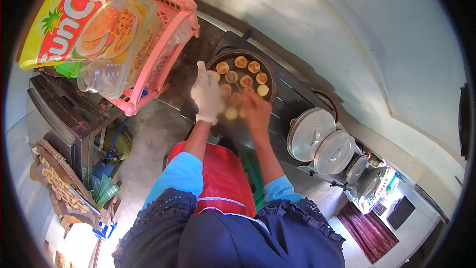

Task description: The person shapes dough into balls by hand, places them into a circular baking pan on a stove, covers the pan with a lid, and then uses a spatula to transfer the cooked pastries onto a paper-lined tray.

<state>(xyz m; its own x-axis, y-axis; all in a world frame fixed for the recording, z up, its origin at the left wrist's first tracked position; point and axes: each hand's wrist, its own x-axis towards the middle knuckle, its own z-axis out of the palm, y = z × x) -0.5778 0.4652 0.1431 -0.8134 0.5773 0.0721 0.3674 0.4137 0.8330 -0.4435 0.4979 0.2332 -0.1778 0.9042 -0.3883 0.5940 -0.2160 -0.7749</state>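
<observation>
Small round cakes (246,81), several browned on top and some pale, lie in a dark round pan (273,80). My left hand (205,94), in a thin white glove, is at the pan's left edge. One of its fingers points up, apart from the others, and I see nothing in it; its pan-side edge is blurred. Over the pan's lower right side, my bare right hand (257,112) has its fingers drawn together among the cakes. Motion blur hides what is between those fingertips. The lower cakes, near both hands, look smeared.
Right of the pan, metal lids (317,134) stand along the dark stovetop (285,106). A pink plastic rack (186,17) at upper left holds a yellow packet (82,20) and a clear jar (99,77). A tray of small round pieces (59,183) sits lower left.
</observation>
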